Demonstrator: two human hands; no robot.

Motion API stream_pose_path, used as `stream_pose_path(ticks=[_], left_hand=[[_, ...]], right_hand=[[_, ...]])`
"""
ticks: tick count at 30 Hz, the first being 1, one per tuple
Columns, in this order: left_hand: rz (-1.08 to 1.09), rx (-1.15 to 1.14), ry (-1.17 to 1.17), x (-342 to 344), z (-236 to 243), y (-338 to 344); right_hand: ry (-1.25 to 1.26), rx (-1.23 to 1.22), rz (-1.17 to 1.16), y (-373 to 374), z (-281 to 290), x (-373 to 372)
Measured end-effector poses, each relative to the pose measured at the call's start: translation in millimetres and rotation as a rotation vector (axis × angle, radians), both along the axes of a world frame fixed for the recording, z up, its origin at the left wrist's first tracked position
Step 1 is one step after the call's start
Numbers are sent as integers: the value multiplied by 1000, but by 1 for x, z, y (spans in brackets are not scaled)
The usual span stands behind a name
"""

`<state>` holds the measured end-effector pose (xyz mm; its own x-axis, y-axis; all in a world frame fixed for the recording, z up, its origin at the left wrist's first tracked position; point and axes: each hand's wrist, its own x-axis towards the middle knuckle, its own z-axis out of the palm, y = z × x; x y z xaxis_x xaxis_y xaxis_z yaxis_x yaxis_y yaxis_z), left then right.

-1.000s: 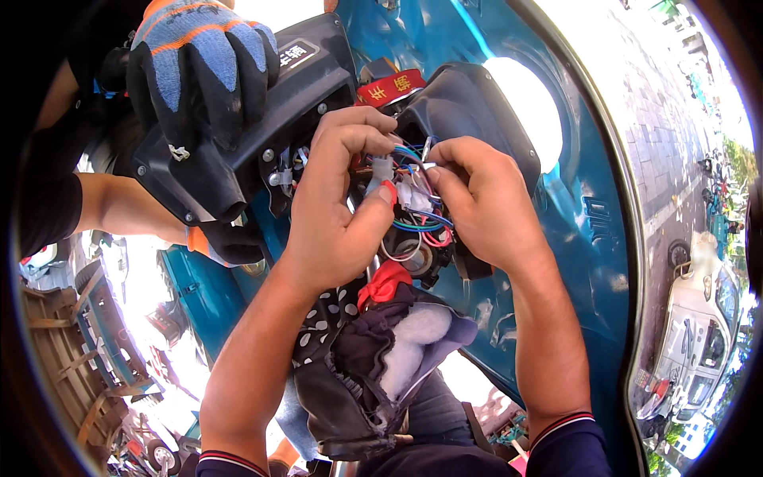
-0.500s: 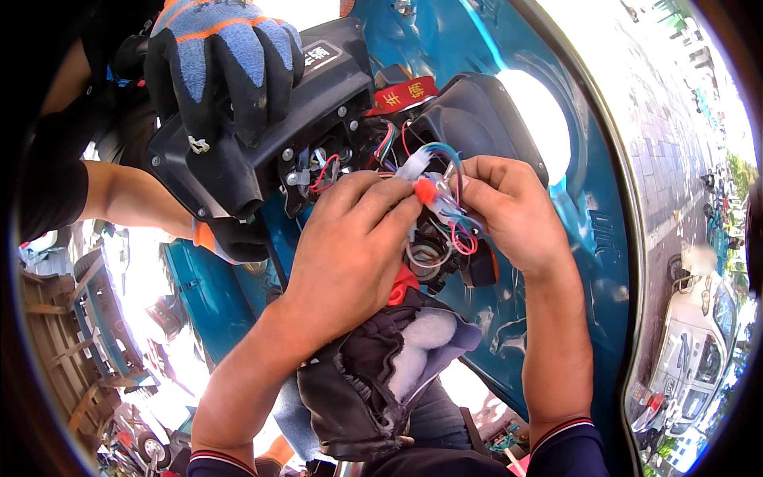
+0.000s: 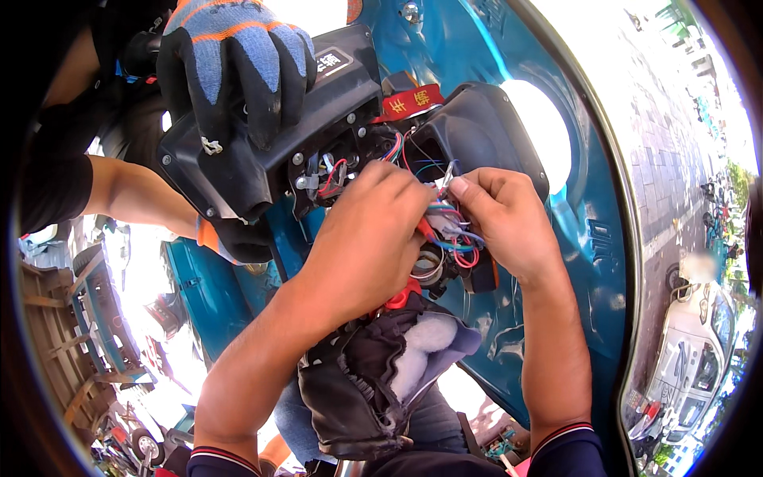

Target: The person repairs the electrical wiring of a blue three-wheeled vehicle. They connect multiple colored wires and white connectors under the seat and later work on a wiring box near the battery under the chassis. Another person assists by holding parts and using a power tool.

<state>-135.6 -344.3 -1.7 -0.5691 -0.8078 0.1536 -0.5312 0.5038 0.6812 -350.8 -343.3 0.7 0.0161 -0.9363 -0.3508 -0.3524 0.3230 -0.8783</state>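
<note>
Looping in a tangle, thin wires (image 3: 469,238) show pink and blue

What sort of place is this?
Probably an outdoor roadside spot. Paved ground and a pale van show at the right, in bright daylight, and beside the person stands a large teal panel near exposed wires.

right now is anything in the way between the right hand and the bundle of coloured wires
Nothing visible is: the right hand is right up against the wires, on their right side. The left hand is on the other side, its back hiding whatever lies beneath it, but it doesn't come between.
</note>
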Motion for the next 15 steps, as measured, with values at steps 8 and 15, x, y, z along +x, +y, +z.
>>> stream_pose_path(ticks=[8,15], left_hand=[[-117,-230,-6,13,-10,24],[-121,-253,-35,16,-13,28]], right_hand=[[-218,-70,-17,-5,-11,4],[-21,-89,-200,-6,7,11]])
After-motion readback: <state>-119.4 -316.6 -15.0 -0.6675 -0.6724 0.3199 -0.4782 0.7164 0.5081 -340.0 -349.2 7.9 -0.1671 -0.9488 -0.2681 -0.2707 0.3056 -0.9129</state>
